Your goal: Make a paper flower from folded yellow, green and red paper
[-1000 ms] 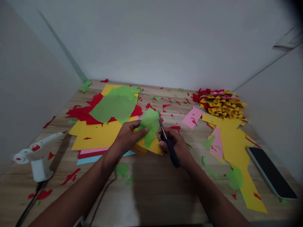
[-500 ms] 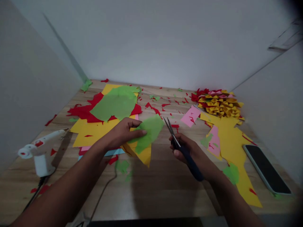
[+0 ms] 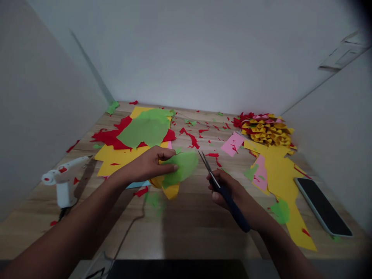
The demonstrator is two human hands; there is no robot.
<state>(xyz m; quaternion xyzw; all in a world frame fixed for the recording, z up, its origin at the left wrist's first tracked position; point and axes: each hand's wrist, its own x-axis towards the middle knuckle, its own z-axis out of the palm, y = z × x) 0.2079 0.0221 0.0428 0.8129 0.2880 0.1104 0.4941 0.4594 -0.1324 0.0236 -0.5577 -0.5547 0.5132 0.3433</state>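
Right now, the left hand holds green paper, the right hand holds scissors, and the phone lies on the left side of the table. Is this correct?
Not fully: the phone lies on the right side of the table, as the head view shows. The left hand does hold green paper, and the right hand scissors.

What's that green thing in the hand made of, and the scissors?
The green piece looks like paper: thin, matte, without shine. The scissors have glinting blades, probably steel, and an evenly dark blue handle, perhaps smooth plastic.
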